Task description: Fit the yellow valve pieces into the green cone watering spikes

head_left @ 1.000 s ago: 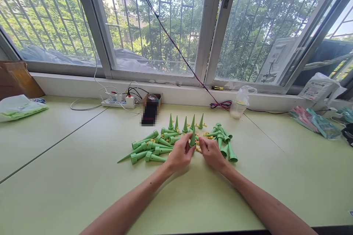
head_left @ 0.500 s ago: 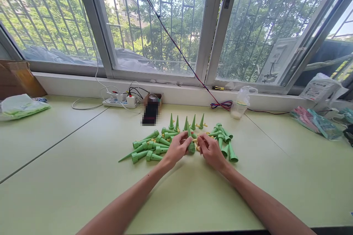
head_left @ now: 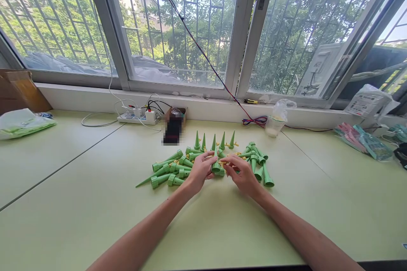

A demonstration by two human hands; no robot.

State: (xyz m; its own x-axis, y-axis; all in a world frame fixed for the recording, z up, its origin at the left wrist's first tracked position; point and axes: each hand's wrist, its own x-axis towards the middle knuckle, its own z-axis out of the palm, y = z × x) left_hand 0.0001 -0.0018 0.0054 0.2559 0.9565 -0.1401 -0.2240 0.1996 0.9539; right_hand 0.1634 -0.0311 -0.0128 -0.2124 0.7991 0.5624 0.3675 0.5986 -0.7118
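Observation:
My left hand [head_left: 201,171] is closed around a green plant watering spike [head_left: 216,166], whose tip points up and away. In my right hand [head_left: 242,173] a small yellow valve [head_left: 223,162] is pinched against the side of that spike; the fingers partly cover it, so how deep it sits I cannot tell. Behind my hands several green spikes with yellow valves stand upright in a row, among them a spike [head_left: 232,140] at the right end. Loose green spikes [head_left: 163,169] lie piled to the left with yellow pieces between them.
More green spikes [head_left: 268,175] are heaped right of my right hand. Farther back on the table [head_left: 95,186] are a power strip [head_left: 136,116], a blurred dark object [head_left: 173,129], a plastic cup [head_left: 275,125] and coiled cable [head_left: 256,121]. Plastic packages [head_left: 364,142] lie far right.
The spike in my left hand has tilted, with its wide end now turned more toward me and slightly left. My right fingers have shifted a little left with the yellow valve.

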